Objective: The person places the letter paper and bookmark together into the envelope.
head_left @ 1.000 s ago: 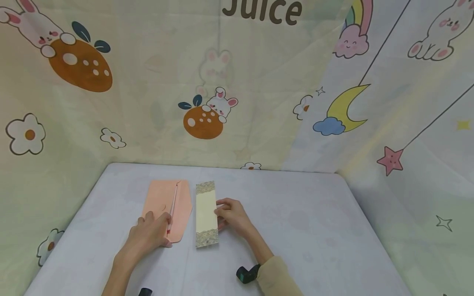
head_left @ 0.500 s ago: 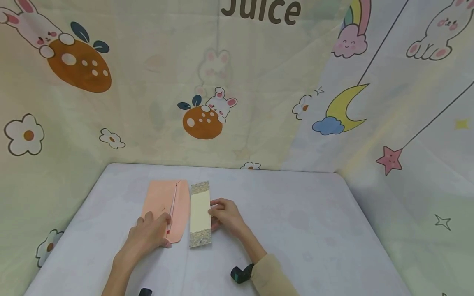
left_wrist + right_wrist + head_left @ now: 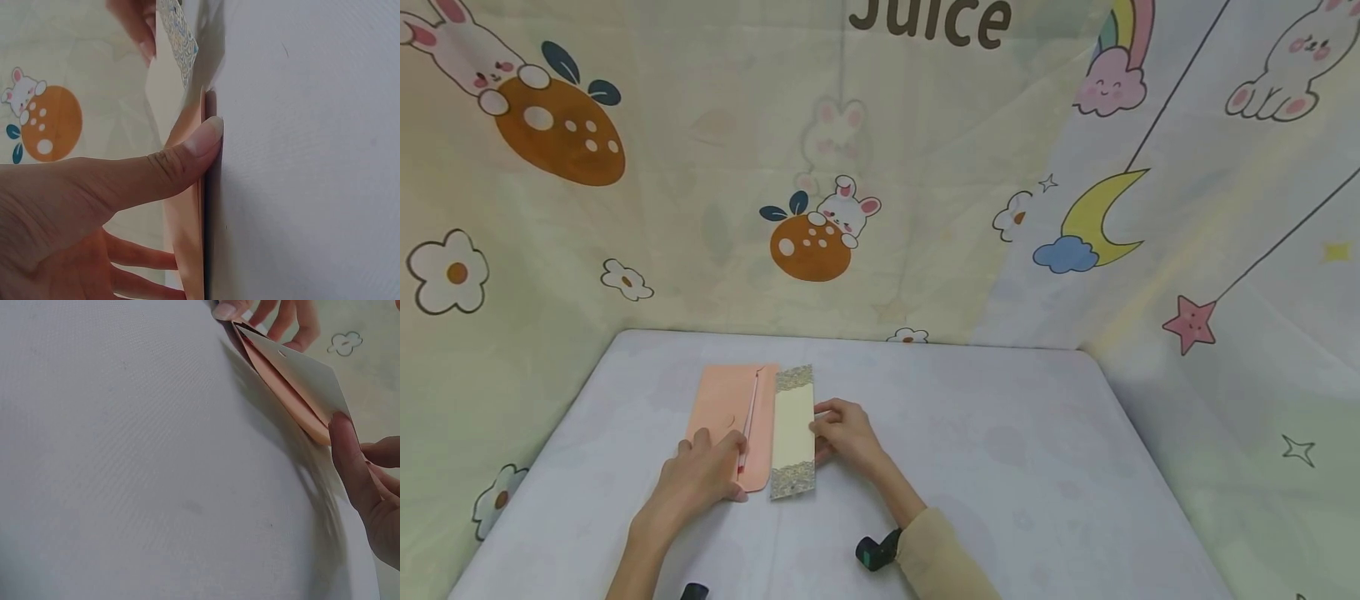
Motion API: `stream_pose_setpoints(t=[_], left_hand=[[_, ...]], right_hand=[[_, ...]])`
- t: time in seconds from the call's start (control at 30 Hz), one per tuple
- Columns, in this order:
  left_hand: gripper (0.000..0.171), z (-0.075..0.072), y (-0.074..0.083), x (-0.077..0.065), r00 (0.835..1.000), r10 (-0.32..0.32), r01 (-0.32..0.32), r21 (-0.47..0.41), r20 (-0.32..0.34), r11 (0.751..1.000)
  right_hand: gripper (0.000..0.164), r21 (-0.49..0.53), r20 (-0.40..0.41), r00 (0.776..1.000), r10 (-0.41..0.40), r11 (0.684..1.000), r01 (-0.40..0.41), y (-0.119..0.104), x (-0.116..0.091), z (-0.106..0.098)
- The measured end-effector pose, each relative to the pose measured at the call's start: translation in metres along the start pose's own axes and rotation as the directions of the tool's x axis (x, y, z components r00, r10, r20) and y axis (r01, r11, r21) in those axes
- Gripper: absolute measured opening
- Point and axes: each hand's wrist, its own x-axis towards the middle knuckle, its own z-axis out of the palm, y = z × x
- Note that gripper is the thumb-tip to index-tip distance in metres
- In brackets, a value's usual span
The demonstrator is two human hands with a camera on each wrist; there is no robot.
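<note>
A pink paper envelope (image 3: 718, 392) lies on the left half of the table, with a thin white slit running lengthwise and a small red spot near its lower end. My left hand (image 3: 695, 475) holds it at the near edge: the thumb (image 3: 187, 153) lies across that edge and the fingers spread over the top face. A long cream card (image 3: 793, 425) with patterned bands at both ends is tilted over the envelope's right part, overlapping it. My right hand (image 3: 846, 435) pinches the card's right edge between thumb (image 3: 350, 450) and fingers. The right wrist view shows the envelope gaping beneath the card.
The white table (image 3: 1000, 450) stretches away to the right and front. Behind it hangs a cloth backdrop (image 3: 925, 167) printed with rabbits, oranges and flowers. A black wrist device (image 3: 877, 550) sits by the right sleeve.
My right hand has slid the card leftward, from beside the envelope to over its right part, hiding the pointed flap edge. The left hand has stayed in place.
</note>
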Motion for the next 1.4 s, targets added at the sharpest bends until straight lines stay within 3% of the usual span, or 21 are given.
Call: stream_pose_setpoints(t=[1.1, 1.4], left_hand=[[0.070, -0.001, 0.002, 0.001, 0.999, -0.032, 0.031, 0.023, 0.035, 0.999], [0.070, 0.000, 0.002, 0.001, 0.999, -0.036, 0.035, 0.017, 0.035, 0.999]], right_hand=[[0.028, -0.053, 0.001, 1.000, 0.008, 0.999, -0.008, -0.004, 0.024, 0.026], [0.027, -0.010, -0.004, 0.999, 0.038, 0.999, -0.038, -0.001, 0.026, 0.033]])
